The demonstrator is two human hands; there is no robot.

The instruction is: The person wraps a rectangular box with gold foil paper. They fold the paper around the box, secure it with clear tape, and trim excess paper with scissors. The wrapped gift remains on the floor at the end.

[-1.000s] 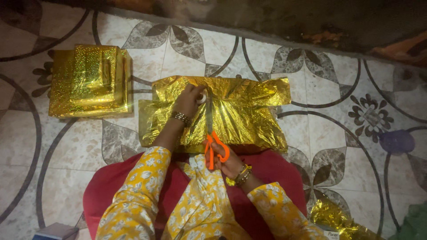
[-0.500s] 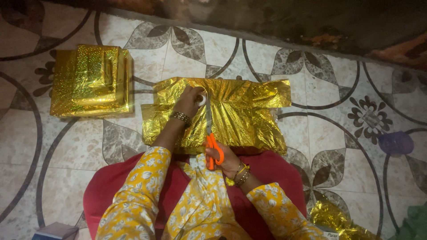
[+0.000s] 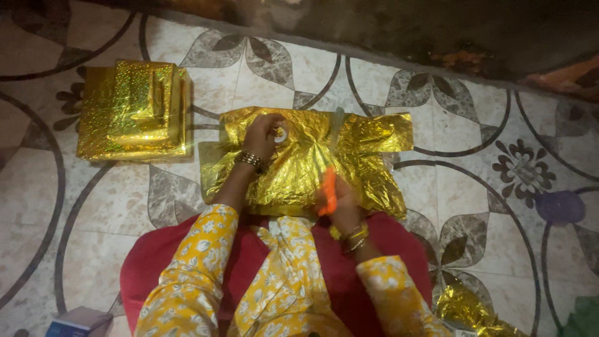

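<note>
Head view. Against the frame half a second ago, the scissors [image 3: 329,187] have been swung off the centre line of the gold foil parcel [image 3: 299,163]: the blades are now angled up to the right, blurred, and the right hand [image 3: 340,206] has shifted right with them, closed round the orange handles. The left hand [image 3: 265,137] is kept pressed on the parcel's upper middle, fingers curled round a small roll of tape [image 3: 281,133].

The parcel is seen crumpled and shiny, lying on the tiled floor [image 3: 474,156] just in front of the red cloth [image 3: 349,268] over the lap. A stack of wrapped gold boxes [image 3: 134,109] stands well apart at upper left. Bare tile is left open right of the parcel; a foil scrap [image 3: 465,306] lies at lower right.
</note>
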